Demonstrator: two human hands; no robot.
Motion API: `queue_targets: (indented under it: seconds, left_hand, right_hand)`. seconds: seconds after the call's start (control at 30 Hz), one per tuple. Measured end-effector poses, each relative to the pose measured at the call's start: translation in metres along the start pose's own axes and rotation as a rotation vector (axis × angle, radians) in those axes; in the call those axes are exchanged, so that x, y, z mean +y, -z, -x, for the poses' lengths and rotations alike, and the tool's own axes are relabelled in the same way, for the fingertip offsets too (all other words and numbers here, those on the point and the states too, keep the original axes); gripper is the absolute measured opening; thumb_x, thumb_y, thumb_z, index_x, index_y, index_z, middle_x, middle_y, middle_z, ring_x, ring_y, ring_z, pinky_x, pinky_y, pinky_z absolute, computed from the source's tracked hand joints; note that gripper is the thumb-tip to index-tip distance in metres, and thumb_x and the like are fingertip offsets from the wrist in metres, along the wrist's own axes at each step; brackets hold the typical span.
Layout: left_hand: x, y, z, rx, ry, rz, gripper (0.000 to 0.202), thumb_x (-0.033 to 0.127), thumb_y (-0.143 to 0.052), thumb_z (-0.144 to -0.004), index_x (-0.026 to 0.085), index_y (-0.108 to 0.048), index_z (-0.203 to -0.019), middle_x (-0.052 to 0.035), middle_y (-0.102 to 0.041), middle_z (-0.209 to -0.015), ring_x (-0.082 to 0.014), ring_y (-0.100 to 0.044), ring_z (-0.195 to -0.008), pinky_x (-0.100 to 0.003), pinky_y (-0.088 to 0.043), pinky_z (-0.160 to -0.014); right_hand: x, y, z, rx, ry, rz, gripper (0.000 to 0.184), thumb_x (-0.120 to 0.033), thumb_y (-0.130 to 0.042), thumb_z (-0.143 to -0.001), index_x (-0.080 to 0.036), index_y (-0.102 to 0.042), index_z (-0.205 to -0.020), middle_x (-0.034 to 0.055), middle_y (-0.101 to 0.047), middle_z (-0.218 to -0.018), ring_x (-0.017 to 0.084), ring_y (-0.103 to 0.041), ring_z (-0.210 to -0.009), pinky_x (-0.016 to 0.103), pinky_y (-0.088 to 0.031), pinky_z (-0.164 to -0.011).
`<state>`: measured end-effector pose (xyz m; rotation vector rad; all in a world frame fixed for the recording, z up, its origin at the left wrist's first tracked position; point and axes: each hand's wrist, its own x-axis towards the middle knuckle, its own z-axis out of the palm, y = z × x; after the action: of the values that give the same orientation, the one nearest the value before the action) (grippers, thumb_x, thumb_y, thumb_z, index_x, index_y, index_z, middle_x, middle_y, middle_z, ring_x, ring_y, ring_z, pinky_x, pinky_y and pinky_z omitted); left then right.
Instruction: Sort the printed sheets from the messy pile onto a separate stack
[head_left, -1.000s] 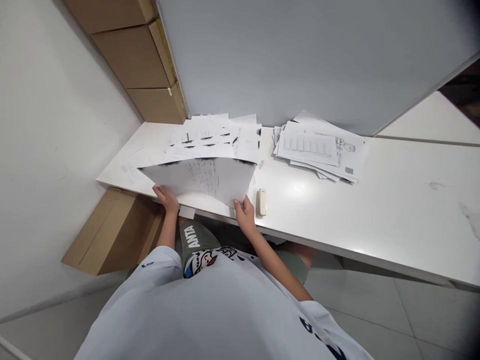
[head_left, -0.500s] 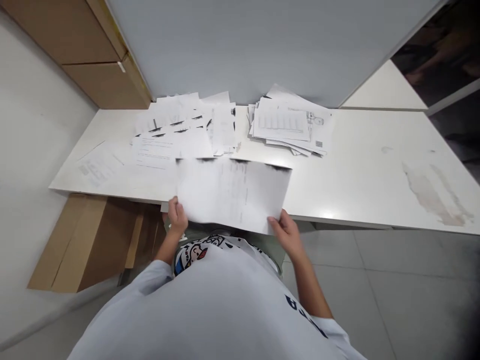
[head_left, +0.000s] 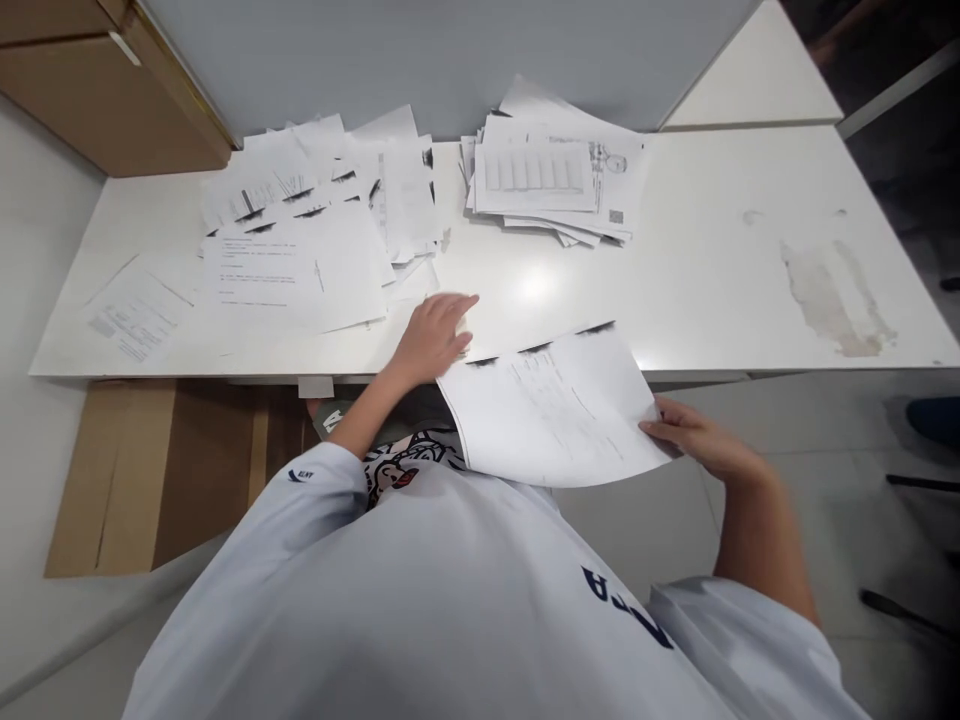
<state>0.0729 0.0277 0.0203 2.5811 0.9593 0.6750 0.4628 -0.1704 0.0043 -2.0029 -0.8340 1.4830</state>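
My right hand (head_left: 694, 438) pinches the right edge of some printed paper sheets (head_left: 555, 410), thumb on top. They are held in front of my body at the table's front edge, bowed a little, with black smudges along the far edge. More than one layer shows at their left side. My left hand (head_left: 433, 335) is off the paper, just beyond its left corner, over the table with fingers stretched and apart. A small beige patch (head_left: 466, 340) shows beside its fingertips; I cannot tell what it is.
On the white table (head_left: 697, 290) lie spread papers (head_left: 292, 270) at left and a stacked pile (head_left: 536, 175) at the back middle. A single sheet (head_left: 139, 310) is at far left. Cardboard boxes (head_left: 105, 470) stand below left. A grey panel (head_left: 420, 60) rises behind.
My left hand has let go of the paper and moved right and up over the table. My right hand has carried the sheets to the right, tilting them. The view has shifted downward.
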Motion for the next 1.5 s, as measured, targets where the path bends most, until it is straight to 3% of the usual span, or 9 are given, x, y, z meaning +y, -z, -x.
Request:
queue_targets:
  seconds: [0.1,0.17,0.37,0.53,0.77,1.0,1.13,1.3,1.5]
  left_hand:
    - [-0.020,-0.006,-0.032,-0.235,0.020,0.022,0.056,0.055,-0.027,-0.100,0.024,-0.043,-0.144,-0.0078,-0.042,-0.153,-0.0292,-0.027,-0.147,-0.048,-0.023,-0.121]
    - [-0.026,-0.011,-0.039,-0.293,0.048,0.058,0.060,0.059,-0.025,-0.099,0.024,-0.040,-0.146,-0.0076,-0.038,-0.157,-0.0283,-0.023,-0.150,-0.047,-0.020,-0.122]
    - [-0.027,-0.016,-0.034,-0.253,0.069,0.123,0.065,0.064,-0.022,-0.097,0.026,-0.038,-0.147,-0.0074,-0.037,-0.157,-0.0273,-0.024,-0.150,-0.047,-0.020,-0.123]
    - [-0.027,-0.016,-0.032,-0.247,0.073,0.134,0.062,0.062,-0.024,-0.098,0.027,-0.038,-0.147,-0.0067,-0.034,-0.159,-0.0274,-0.022,-0.150,-0.049,-0.021,-0.122]
    - [-0.027,-0.019,-0.028,-0.213,0.074,0.143,0.065,0.063,-0.026,-0.097,0.023,-0.036,-0.148,-0.0095,-0.036,-0.158,-0.0286,-0.023,-0.150,-0.049,-0.021,-0.122]
    - [-0.022,-0.018,-0.023,-0.152,0.115,0.172,0.073,0.066,-0.030,-0.095,0.023,-0.023,-0.154,-0.0117,-0.030,-0.160,-0.0292,-0.020,-0.152,-0.050,-0.022,-0.122]
    - [-0.020,-0.016,-0.021,-0.135,0.092,0.155,0.069,0.062,-0.030,-0.097,0.021,-0.028,-0.152,-0.0106,-0.033,-0.159,-0.0280,-0.021,-0.151,-0.047,-0.022,-0.123]
    - [-0.020,-0.016,-0.021,-0.150,0.061,0.129,0.061,0.057,-0.030,-0.098,0.021,-0.041,-0.146,-0.0103,-0.043,-0.153,-0.0275,-0.026,-0.149,-0.047,-0.025,-0.122]
    - [-0.018,-0.013,-0.020,-0.170,0.077,0.115,0.055,0.049,-0.034,-0.098,0.019,-0.043,-0.144,-0.0112,-0.043,-0.153,-0.0271,-0.026,-0.149,-0.047,-0.027,-0.121]
  right_hand:
    - [-0.008,0.002,0.002,-0.036,0.063,0.079,0.030,-0.037,-0.079,-0.061,-0.026,-0.070,-0.088,0.0055,-0.072,-0.091,0.030,-0.065,-0.089,0.038,-0.052,-0.073]
    - [-0.007,0.001,0.005,-0.038,0.092,0.094,0.031,-0.039,-0.077,-0.064,-0.027,-0.070,-0.092,0.0036,-0.073,-0.093,0.029,-0.065,-0.090,0.036,-0.052,-0.072]
    - [0.015,-0.015,0.008,0.005,0.120,-0.016,0.035,-0.040,-0.075,-0.066,-0.025,-0.068,-0.098,0.0025,-0.073,-0.093,0.024,-0.066,-0.086,0.030,-0.052,-0.068]
    - [0.025,-0.024,0.010,0.056,0.135,-0.075,0.034,-0.039,-0.075,-0.063,-0.024,-0.066,-0.092,0.0006,-0.071,-0.083,0.019,-0.064,-0.074,0.028,-0.050,-0.062]
    - [0.036,-0.018,0.013,0.111,0.151,-0.102,0.036,-0.038,-0.078,-0.061,-0.022,-0.066,-0.091,0.0000,-0.066,-0.071,0.018,-0.061,-0.066,0.025,-0.047,-0.053]
    - [0.046,-0.014,0.012,0.110,0.143,-0.144,0.039,-0.038,-0.078,-0.063,-0.025,-0.069,-0.098,0.0017,-0.071,-0.080,0.021,-0.065,-0.072,0.029,-0.053,-0.060]
    - [0.045,-0.018,0.011,0.109,0.116,-0.137,0.042,-0.040,-0.077,-0.064,-0.026,-0.068,-0.102,0.0030,-0.074,-0.092,0.023,-0.068,-0.081,0.031,-0.056,-0.065]
    - [0.042,-0.022,0.012,0.082,0.078,-0.093,0.041,-0.043,-0.077,-0.061,-0.023,-0.068,-0.096,0.0041,-0.074,-0.086,0.023,-0.068,-0.072,0.032,-0.055,-0.059]
    - [0.038,-0.023,0.017,0.101,0.055,-0.132,0.037,-0.042,-0.075,-0.065,-0.023,-0.069,-0.097,0.0042,-0.075,-0.089,0.025,-0.071,-0.079,0.033,-0.057,-0.065]
